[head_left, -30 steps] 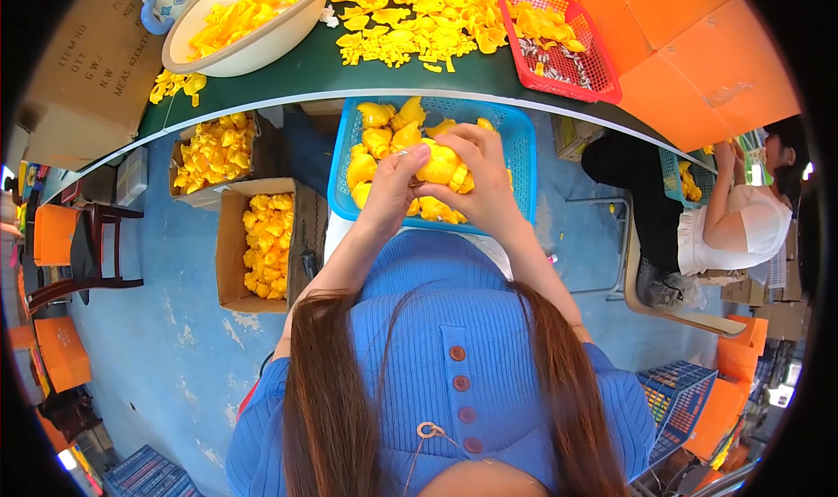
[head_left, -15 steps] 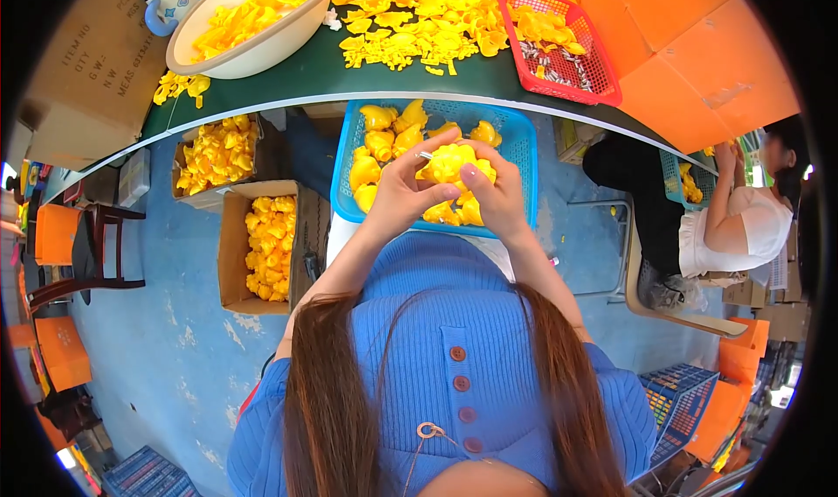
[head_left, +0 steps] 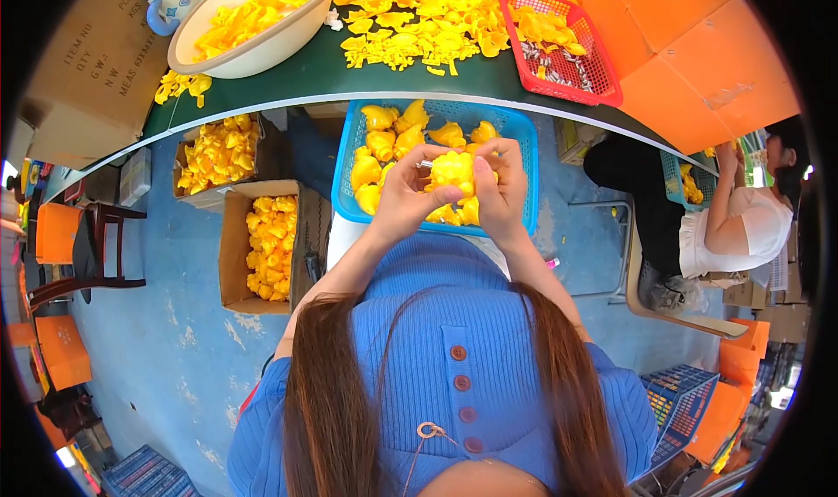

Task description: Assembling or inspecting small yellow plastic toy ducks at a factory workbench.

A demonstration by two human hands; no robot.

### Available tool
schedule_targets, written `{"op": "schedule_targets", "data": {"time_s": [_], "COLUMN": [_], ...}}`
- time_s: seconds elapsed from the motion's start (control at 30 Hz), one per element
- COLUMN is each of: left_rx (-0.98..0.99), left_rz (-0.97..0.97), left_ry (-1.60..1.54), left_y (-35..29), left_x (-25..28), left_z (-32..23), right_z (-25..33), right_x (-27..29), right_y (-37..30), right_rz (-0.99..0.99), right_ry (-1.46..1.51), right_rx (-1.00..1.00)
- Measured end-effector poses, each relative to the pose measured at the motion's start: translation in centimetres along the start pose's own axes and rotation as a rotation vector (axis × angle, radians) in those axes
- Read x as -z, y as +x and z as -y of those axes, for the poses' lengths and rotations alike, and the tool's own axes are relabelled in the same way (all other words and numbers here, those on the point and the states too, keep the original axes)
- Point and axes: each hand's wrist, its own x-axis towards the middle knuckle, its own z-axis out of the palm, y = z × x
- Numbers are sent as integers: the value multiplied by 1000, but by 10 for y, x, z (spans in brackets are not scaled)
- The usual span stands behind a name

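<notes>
Over a blue plastic basket (head_left: 346,152), both my hands are closed on one lumpy yellow plastic piece (head_left: 451,171). My left hand (head_left: 404,193) grips its left side, with the thumb across its lower front. A small silvery metal piece (head_left: 425,164) shows by the left fingertips; whether it is fixed in the yellow piece I cannot tell. My right hand (head_left: 504,191) holds the other side, its thumb upright against the piece and its fingers curled behind. More glossy yellow plastic pieces (head_left: 380,144) lie in the basket below, partly hidden by my hands.
Ahead, the green table (head_left: 384,80) bears a heap of yellow parts (head_left: 419,26), a white basin (head_left: 288,45) and a red basket (head_left: 572,87) with yellow and silvery pieces. Cartons of yellow pieces (head_left: 272,244) stand on the floor at left. Another person (head_left: 742,226) sits at right.
The yellow piece has been turned between my fingers and sits slightly lower. My right fingers have shifted and bent higher around its right side. The basket has stayed put.
</notes>
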Motion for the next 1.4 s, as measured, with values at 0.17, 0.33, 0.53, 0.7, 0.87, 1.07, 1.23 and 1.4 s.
{"op": "schedule_targets", "data": {"time_s": [0.17,0.33,0.53,0.7,0.87,1.07,1.23,1.4], "left_rx": [11,30,185,401,423,367,337,386], "left_rz": [-26,-1,6,249,200,197,195,203], "left_ry": [-70,-88,-76,-22,25,264,458,410], "left_y": [0,0,1,-1,-4,-5,-4,-3], "left_x": [2,1,-4,12,11,8,8,6], "left_z": [2,4,3,13,19,14,16,19], "right_z": [7,-2,4,-1,6,7,12,6], "right_x": [-6,-8,-9,-5,1,8,6,9], "right_y": [8,0,4,10,15,18,20,19], "right_rz": [-32,-65,-104,-57,78,103,136,123], "right_ry": [-440,-238,-108,-252,-455,-566,-630,-604], "right_rx": [403,217,100,123,26,77,188,106]}}
